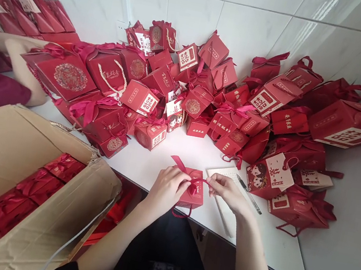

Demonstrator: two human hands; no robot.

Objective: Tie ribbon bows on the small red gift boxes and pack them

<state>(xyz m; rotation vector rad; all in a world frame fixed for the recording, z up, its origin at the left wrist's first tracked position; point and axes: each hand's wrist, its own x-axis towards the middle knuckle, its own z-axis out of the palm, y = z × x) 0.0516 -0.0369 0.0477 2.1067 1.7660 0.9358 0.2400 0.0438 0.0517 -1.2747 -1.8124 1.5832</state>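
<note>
A small red gift box (196,198) with a twisted cord handle sits at the table's front edge, directly before me. Across its top runs a dark pink ribbon (178,163) that is looped at the middle. My left hand (167,186) rests at the box's left side, thumb and fingers pinching the ribbon. On the other side, my right hand (224,190) pinches the ribbon's right part between thumb and finger, just above a white notebook (227,213).
Many red gift boxes (198,103) are piled along the tiled wall. A pen (254,201) lies right of the notebook. At the left stands an open cardboard box (80,187) holding red boxes. Another person's arm (21,67) rests behind it.
</note>
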